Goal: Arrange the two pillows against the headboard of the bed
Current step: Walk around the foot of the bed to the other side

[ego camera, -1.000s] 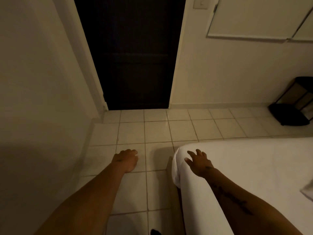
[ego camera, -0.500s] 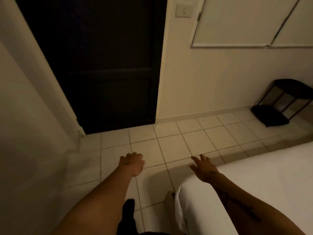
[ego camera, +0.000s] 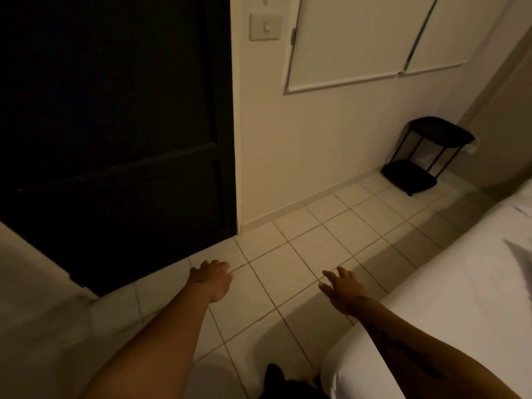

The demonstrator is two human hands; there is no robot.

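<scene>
The bed [ego camera: 449,306], covered in a white sheet, fills the lower right of the head view. A fold of white fabric [ego camera: 518,254] lies at its right edge; I cannot tell if it is a pillow. No headboard is in view. My left hand [ego camera: 211,279] hangs over the tiled floor with fingers curled and nothing in it. My right hand [ego camera: 342,289] is stretched out over the floor just left of the bed's edge, fingers spread and empty.
A dark door [ego camera: 115,133] stands ahead on the left. A light switch [ego camera: 264,26] and white cabinet doors [ego camera: 374,38] are on the wall. A small black two-tier stand [ego camera: 426,156] sits in the far corner. Pale tiled floor [ego camera: 316,231] runs between wall and bed.
The view has swung right and nearer the door. The bed's corner has slid to the lower right, and my right hand has come off the mattress to hang over the floor.
</scene>
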